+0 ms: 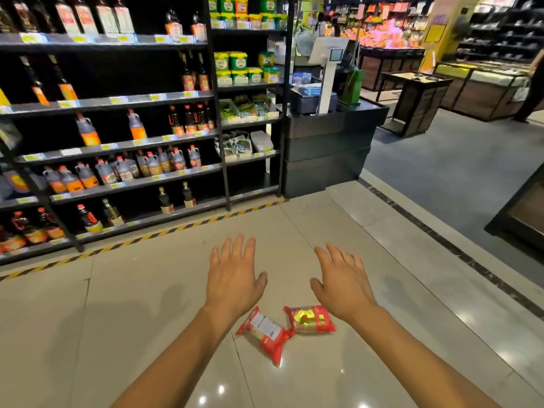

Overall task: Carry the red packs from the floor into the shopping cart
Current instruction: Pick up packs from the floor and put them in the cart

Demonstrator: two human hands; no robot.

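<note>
There are two red packs, left pack and right pack, and two hands, left hand and right hand.

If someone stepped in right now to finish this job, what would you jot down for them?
Left hand: open, empty, over the floor.
Right hand: open, empty.
Two red packs lie side by side on the floor under the wrists: left pack, right pack.
Done: neither pack is picked up yet.
Left: grasp both and carry them to the cart, which is not in view.

floor: glossy pale tiles | shelves: dark, stocked with bottles | counter: dark, just right of shelves
</note>
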